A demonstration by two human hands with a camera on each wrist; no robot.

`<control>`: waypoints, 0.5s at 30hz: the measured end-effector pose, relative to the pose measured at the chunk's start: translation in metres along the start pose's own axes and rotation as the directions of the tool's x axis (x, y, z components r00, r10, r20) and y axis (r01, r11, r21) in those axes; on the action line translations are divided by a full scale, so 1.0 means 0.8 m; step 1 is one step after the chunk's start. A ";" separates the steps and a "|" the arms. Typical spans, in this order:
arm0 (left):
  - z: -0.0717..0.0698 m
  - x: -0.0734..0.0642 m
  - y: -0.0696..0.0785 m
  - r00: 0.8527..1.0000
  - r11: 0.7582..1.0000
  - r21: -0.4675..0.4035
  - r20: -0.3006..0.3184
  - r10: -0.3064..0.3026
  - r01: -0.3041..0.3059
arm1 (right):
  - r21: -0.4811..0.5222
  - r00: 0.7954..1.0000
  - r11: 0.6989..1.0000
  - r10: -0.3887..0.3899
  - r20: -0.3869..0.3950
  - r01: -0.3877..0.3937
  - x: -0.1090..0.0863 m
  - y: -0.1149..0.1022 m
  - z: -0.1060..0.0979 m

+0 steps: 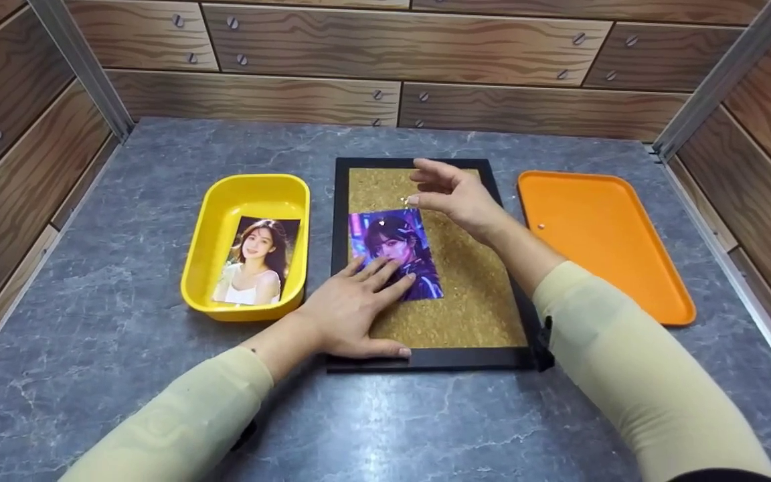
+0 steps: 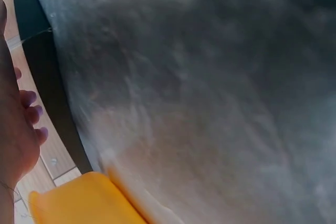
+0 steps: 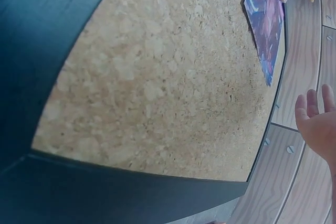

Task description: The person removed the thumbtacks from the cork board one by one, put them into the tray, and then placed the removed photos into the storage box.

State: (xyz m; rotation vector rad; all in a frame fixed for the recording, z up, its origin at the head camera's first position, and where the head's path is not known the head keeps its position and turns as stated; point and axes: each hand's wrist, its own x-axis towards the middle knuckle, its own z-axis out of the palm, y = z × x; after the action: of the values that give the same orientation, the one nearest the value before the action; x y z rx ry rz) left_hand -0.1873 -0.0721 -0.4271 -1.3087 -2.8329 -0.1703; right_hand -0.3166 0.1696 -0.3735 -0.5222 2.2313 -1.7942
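Observation:
A cork board [image 1: 472,268] in a black frame lies on the table with a purple-and-blue picture card [image 1: 395,234] on its left part. My left hand [image 1: 352,308] rests spread over the card's lower part, thumb on the board's front frame. Above the card's top edge is my right hand [image 1: 462,201], its thumb and fingers apart with nothing gripped between them. A tiny bright spot lies by the right thumb tip, and another shows on the card; I cannot tell what they are. In the right wrist view, the card [image 3: 265,24] lies flat on the cork.
A yellow tub [image 1: 245,313] left of the board holds a photo [image 1: 258,261] of a person in white. To the right lies an orange tray [image 1: 606,234] with a small pale piece [image 1: 541,226] near its left edge. Wood-patterned walls [image 1: 399,40] enclose the grey marbled table [image 1: 425,428].

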 end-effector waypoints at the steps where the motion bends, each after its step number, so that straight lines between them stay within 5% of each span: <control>1: 0.001 0.001 0.000 1.000 1.000 0.004 0.007 -0.005 0.005 | -0.001 1.000 1.000 -0.003 -0.003 0.003 0.001 0.001 0.000; 15: 0.012 0.002 -0.007 1.000 1.000 -0.003 0.024 -0.004 0.004 | -0.083 0.999 0.996 0.007 -0.044 -0.011 0.013 0.009 -0.004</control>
State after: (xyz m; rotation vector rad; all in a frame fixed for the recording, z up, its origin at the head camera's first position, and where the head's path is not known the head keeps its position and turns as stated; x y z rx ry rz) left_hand -0.1923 -0.0730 -0.4373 -1.3147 -2.8569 -0.1602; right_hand -0.3282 0.1693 -0.3790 -0.4926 2.3423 -1.7308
